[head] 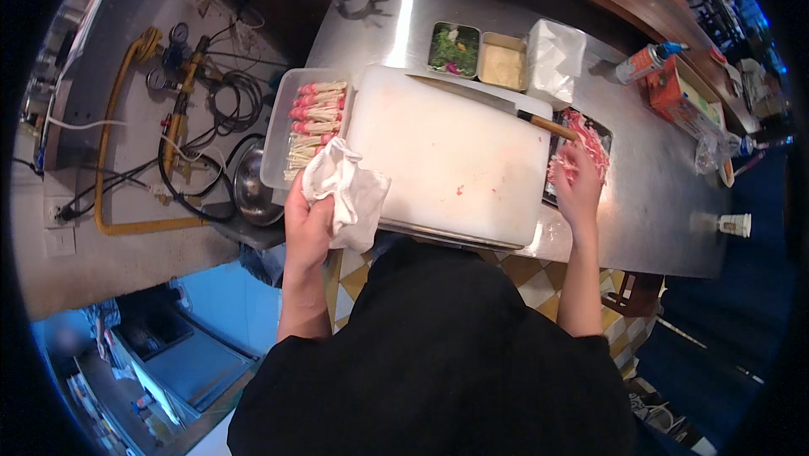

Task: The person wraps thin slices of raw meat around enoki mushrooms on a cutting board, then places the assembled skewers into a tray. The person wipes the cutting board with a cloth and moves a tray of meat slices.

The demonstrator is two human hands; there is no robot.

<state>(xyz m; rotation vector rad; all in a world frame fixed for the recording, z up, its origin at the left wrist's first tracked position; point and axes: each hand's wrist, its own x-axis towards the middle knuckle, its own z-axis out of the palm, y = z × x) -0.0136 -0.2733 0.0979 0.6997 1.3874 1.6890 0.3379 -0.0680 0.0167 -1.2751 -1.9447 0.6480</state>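
Observation:
My left hand [311, 222] grips a crumpled white cloth [344, 193] by the left edge of a white cutting board [442, 159]. Behind that cloth, a translucent plastic container [273, 140] holds rolls of thin pink meat around enoki mushrooms [316, 111]. My right hand [580, 187] reaches down onto sliced raw meat [591, 140] in a dark tray [552, 190]. Its fingertips touch the meat; whether they hold a piece is unclear. A long kitchen knife [480, 97] lies across the board's far side, its wooden handle extending over the tray. Small meat scraps [460, 190] dot the board.
Beyond the board stand a tray of green herbs [454, 48], a tan-filled metal container [503, 61] and a white paper packet [555, 58]. A spray can [641, 64] and an orange box [686, 99] are at right. Gas piping [110, 159] and a metal bowl [253, 181] are left.

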